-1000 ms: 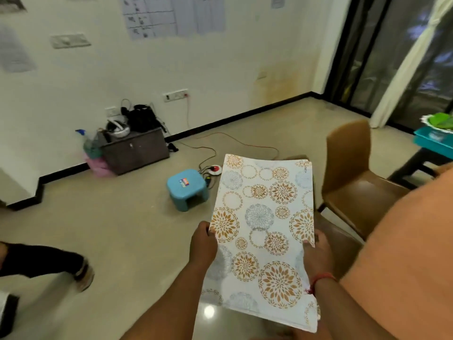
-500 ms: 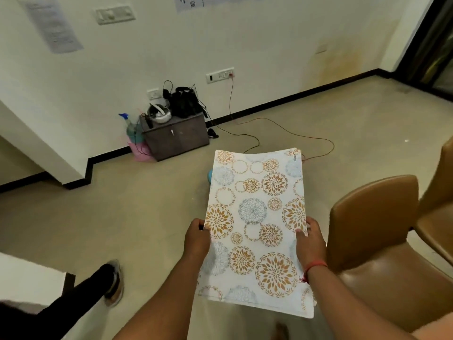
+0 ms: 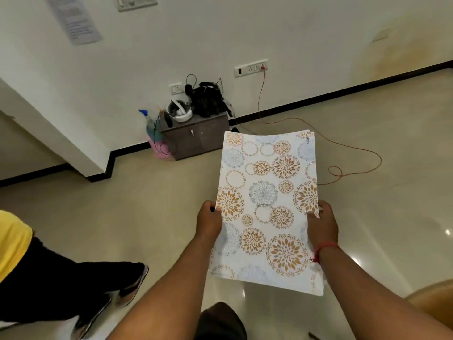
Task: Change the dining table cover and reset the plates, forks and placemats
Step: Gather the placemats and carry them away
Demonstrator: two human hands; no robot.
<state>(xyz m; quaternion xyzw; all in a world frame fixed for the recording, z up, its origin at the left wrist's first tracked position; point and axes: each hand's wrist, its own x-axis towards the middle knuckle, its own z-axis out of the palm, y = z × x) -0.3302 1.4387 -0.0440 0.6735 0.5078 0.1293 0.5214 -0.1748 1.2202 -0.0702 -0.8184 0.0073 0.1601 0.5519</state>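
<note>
OK, I've got the placemats (image 3: pixel 267 207) stack pinched at both long edges, left hand (image 3: pixel 209 223) + right hand (image 3: pixel 322 224); looks light, bendy, prob slick, so mid-edge hold suits.

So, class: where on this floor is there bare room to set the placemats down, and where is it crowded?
Bare floor lies between the cabinet and the hands, and right of the placemats beyond the orange cable. It is crowded beside the cabinet, and lower left by another person's legs.

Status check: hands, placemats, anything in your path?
Left hand and right hand grip the placemat stack by its side edges, held off the floor. Second person's leg close on the left. Orange cable loops ahead.
</note>
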